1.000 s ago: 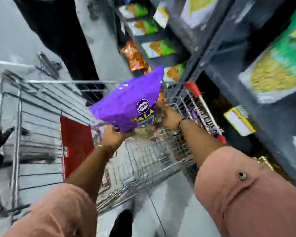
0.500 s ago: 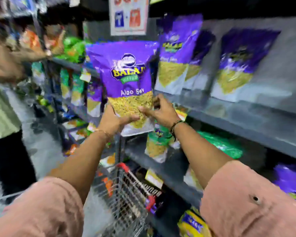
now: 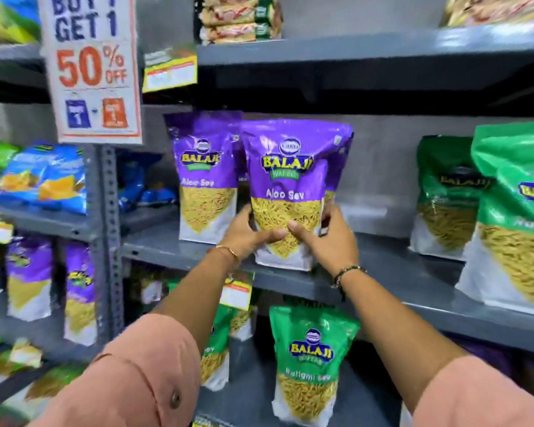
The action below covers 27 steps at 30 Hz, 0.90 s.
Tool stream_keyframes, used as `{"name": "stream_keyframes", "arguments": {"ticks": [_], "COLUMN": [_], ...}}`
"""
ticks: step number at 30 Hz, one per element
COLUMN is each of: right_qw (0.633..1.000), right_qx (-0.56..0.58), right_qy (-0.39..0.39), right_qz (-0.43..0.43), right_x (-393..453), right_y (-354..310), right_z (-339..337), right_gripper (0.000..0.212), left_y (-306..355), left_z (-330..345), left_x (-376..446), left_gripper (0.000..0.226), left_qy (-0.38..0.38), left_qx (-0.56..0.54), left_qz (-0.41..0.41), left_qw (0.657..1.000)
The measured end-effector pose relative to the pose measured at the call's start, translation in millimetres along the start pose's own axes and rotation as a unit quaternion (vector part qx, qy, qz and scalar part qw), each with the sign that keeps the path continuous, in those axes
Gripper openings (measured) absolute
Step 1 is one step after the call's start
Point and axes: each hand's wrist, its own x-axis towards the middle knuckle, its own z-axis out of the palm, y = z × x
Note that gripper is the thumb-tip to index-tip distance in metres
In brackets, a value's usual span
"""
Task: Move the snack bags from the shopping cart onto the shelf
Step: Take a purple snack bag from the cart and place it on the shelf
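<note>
A purple Aloo Sev snack bag (image 3: 293, 180) stands upright with its base on the grey shelf (image 3: 392, 266), at the shelf's front. My left hand (image 3: 250, 234) grips its lower left side and my right hand (image 3: 327, 238) grips its lower right side. A second purple Aloo Sev bag (image 3: 205, 177) stands just behind and to the left of it, and a further purple bag shows behind its right edge. The shopping cart is out of view.
Green snack bags (image 3: 515, 217) stand at the right of the same shelf. A bare stretch of shelf lies between them and the held bag. A green bag (image 3: 310, 362) stands on the shelf below. A 50% off sign (image 3: 91, 69) hangs on the upright at left.
Both hands lifted the purple bag out of the cart, carried it up to the shelf and set it down beside the other purple bag. The view swung from the cart to the shelf.
</note>
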Motion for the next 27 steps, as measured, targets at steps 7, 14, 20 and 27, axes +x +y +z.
{"name": "stream_keyframes", "arguments": {"ticks": [7, 14, 20, 27], "right_qw": [0.997, 0.986, 0.986, 0.988], "right_qx": [0.025, 0.046, 0.016, -0.005], "right_qy": [-0.044, -0.132, -0.128, -0.111], "right_qz": [0.057, 0.088, 0.105, 0.112], "right_x": [-5, -5, 5, 16], "right_y": [27, 33, 37, 47], "right_z": [-7, -14, -11, -6], "right_gripper": [0.068, 0.06, 0.054, 0.056], "left_y": [-36, -36, -45, -55], "left_z": [14, 17, 12, 21], "left_x": [8, 8, 17, 29], "left_gripper": [0.073, 0.103, 0.087, 0.067], "left_qy": [0.016, 0.014, 0.007, 0.016], "left_qx": [-0.002, 0.18, 0.118, 0.142], "left_qz": [0.013, 0.005, -0.034, -0.014], "left_qw": [1.0, 0.984, 0.992, 0.99]}}
